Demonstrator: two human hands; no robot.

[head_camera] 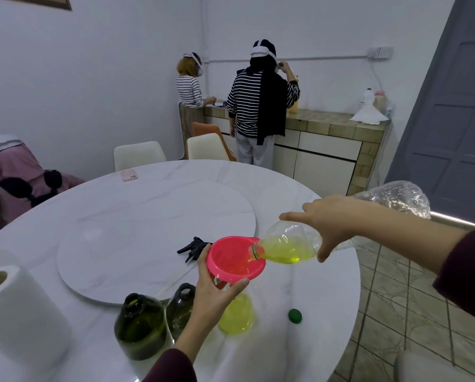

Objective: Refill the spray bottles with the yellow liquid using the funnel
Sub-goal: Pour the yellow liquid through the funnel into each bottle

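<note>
My left hand [212,293] grips the pink funnel [235,257], which sits in the neck of a clear spray bottle [236,315] holding yellow liquid. My right hand [327,219] holds a large clear plastic bottle [291,245] tilted down, its mouth over the funnel's rim, yellow liquid pooled at its neck. Two dark green bottles [141,326] [179,307] stand open to the left of my left wrist. A black spray head [193,246] with its tube lies on the table behind the funnel. A green cap [295,316] lies to the right.
A white paper towel roll [15,318] stands at the left on the round marble table [299,354], which carries a turntable [148,216] and a pink phone [128,175]. Two people stand at the far counter [327,125]. White chairs stand behind the table.
</note>
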